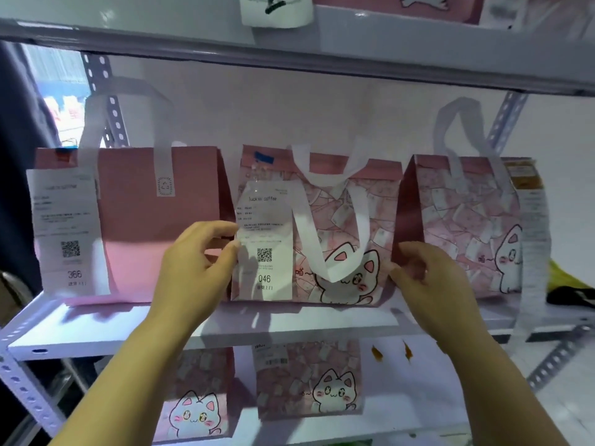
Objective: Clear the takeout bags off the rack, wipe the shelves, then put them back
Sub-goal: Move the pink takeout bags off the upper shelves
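Three pink takeout bags stand in a row on the white middle shelf [289,326]. The middle bag [325,220] has a cat print, white handles and a receipt marked 046. My left hand [196,265] grips its left edge, thumb on the receipt. My right hand [428,281] holds its right edge, fingers curled round the side. The left bag [154,220] is plain pink with a receipt marked 366. The right bag [463,217] has the cat print and a long receipt hanging past the shelf edge.
Two more cat-print bags [306,378] stand on the shelf below. The upper shelf [322,43] hangs close above the handles and carries further bags. A yellow and black object [570,291] lies at the shelf's right end. Perforated metal uprights frame both sides.
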`<state>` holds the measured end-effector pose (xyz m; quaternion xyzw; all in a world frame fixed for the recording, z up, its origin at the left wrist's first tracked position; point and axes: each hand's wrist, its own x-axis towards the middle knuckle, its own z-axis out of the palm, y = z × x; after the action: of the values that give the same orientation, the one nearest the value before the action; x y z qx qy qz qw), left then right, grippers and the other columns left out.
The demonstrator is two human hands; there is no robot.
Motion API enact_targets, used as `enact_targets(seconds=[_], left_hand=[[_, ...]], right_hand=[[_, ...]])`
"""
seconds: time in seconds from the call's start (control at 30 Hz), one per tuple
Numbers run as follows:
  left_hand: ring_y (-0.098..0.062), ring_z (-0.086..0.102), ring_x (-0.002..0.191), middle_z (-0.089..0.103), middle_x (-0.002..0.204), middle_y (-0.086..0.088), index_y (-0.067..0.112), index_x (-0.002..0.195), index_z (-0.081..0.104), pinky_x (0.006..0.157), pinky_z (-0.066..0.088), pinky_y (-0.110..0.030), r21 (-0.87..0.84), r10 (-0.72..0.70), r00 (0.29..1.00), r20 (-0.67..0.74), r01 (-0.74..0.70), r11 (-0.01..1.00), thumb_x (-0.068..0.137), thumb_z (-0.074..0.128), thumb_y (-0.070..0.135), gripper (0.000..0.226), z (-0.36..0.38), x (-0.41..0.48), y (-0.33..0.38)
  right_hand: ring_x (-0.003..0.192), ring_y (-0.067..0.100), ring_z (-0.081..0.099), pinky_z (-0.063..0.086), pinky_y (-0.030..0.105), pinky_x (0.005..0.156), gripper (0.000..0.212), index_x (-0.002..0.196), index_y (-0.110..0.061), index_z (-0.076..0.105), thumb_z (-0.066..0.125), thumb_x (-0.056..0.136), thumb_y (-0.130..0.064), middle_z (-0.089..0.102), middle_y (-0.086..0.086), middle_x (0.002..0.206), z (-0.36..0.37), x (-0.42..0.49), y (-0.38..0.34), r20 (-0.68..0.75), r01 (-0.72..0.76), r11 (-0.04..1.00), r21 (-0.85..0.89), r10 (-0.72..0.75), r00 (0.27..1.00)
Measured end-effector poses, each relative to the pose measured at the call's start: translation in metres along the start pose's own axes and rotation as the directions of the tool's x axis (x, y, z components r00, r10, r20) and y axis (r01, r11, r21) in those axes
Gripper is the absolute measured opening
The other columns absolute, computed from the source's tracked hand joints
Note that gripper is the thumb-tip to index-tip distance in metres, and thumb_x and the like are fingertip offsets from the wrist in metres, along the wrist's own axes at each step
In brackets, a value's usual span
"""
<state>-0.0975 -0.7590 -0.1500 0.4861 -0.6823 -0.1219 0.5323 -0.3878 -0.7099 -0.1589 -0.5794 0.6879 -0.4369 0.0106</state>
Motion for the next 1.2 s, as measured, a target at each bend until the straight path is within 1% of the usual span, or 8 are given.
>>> enact_targets(seconds=[0.27, 0.4, 0.5, 0.6, 0.83, 1.03, 1.1, 1.2], left_hand=[[0.003, 0.057, 0.083, 0.057, 0.090, 0.018, 0.022, 0.098, 0.067, 0.063, 0.043, -0.015, 0.067, 0.207, 0.966, 0.155, -0.220, 0.973, 0.087, 0.060, 0.023, 0.013, 0.011, -0.005, 0.038], [0.004, 0.056, 0.081, 0.057, 0.087, 0.020, 0.020, 0.096, 0.069, 0.063, 0.047, -0.019, 0.056, 0.235, 0.947, 0.219, -0.253, 0.966, 0.087, 0.060, 0.023, 0.013, 0.035, -0.011, 0.054], [0.004, 0.056, 0.079, 0.061, 0.087, 0.016, 0.020, 0.095, 0.069, 0.066, 0.050, -0.026, 0.033, 0.255, 0.931, 0.260, -0.273, 0.962, 0.087, 0.061, 0.023, 0.012, 0.060, -0.013, 0.068], [0.006, 0.056, 0.076, 0.059, 0.085, 0.019, 0.021, 0.095, 0.069, 0.063, 0.047, -0.019, 0.029, 0.268, 0.921, 0.283, -0.288, 0.957, 0.086, 0.060, 0.024, 0.012, 0.092, -0.015, 0.084], [-0.001, 0.055, 0.074, 0.062, 0.088, 0.008, 0.017, 0.102, 0.068, 0.064, 0.039, -0.013, 0.063, 0.194, 0.954, 0.229, -0.214, 0.975, 0.084, 0.063, 0.021, 0.018, 0.185, -0.019, 0.125], [-0.014, 0.059, 0.084, 0.062, 0.103, 0.003, 0.020, 0.126, 0.054, 0.074, 0.045, -0.029, 0.154, 0.005, 0.990, 0.139, -0.026, 0.988, 0.085, 0.061, 0.032, 0.044, 0.240, -0.027, 0.144], [-0.005, 0.056, 0.077, 0.061, 0.097, 0.005, 0.019, 0.129, 0.050, 0.068, 0.042, -0.024, 0.153, -0.055, 0.994, 0.090, 0.041, 0.987, 0.085, 0.063, 0.031, 0.048, 0.247, -0.028, 0.144], [-0.001, 0.054, 0.071, 0.057, 0.085, 0.012, 0.019, 0.123, 0.055, 0.066, 0.041, -0.022, 0.203, -0.107, 0.992, 0.071, 0.091, 0.975, 0.084, 0.066, 0.029, 0.042, 0.253, -0.029, 0.142]], right_hand=[[0.090, 0.017, 0.057, 0.047, 0.031, 0.075, 0.025, 0.108, -0.015, 0.064, 0.063, 0.087, -0.028, 0.063, -0.001, 0.107, -0.035, -0.025, 0.003, -0.047, 0.000, 0.987, -0.158, -0.007, 0.999], [0.082, 0.016, 0.056, 0.045, 0.030, 0.072, 0.022, 0.107, -0.014, 0.065, 0.063, 0.086, -0.023, 0.065, 0.001, 0.106, -0.054, -0.031, 0.022, -0.045, -0.024, 0.972, -0.235, 0.014, 0.999], [0.089, 0.019, 0.059, 0.046, 0.030, 0.072, 0.023, 0.106, -0.015, 0.065, 0.063, 0.086, -0.027, 0.065, 0.000, 0.104, -0.071, -0.028, 0.045, -0.063, -0.065, 0.968, -0.241, 0.051, 0.997], [0.090, 0.019, 0.059, 0.044, 0.029, 0.070, 0.025, 0.107, -0.018, 0.065, 0.063, 0.086, -0.032, 0.064, -0.001, 0.106, -0.088, -0.017, 0.076, -0.110, -0.125, 0.966, -0.226, 0.102, 0.989], [0.108, 0.027, 0.055, 0.045, 0.033, 0.082, 0.044, 0.125, -0.015, 0.053, 0.063, 0.086, -0.033, 0.056, 0.008, 0.124, -0.123, 0.034, 0.159, -0.129, -0.128, 0.965, -0.230, 0.100, 0.987], [0.120, 0.027, 0.048, 0.045, 0.046, 0.095, 0.059, 0.141, -0.016, 0.033, 0.056, 0.090, -0.036, 0.043, 0.007, 0.138, -0.141, 0.075, 0.210, 0.041, -0.177, 0.962, -0.208, 0.189, 0.981], [0.110, 0.023, 0.054, 0.050, 0.044, 0.088, 0.047, 0.134, -0.020, 0.038, 0.052, 0.092, -0.033, 0.048, 0.002, 0.133, -0.143, 0.084, 0.218, 0.149, -0.167, 0.974, -0.152, 0.189, 0.971], [0.084, 0.010, 0.060, 0.055, 0.036, 0.070, 0.021, 0.109, -0.035, 0.048, 0.050, 0.092, -0.023, 0.059, -0.014, 0.104, -0.145, 0.094, 0.226, 0.265, -0.125, 0.991, -0.045, 0.133, 0.955]])
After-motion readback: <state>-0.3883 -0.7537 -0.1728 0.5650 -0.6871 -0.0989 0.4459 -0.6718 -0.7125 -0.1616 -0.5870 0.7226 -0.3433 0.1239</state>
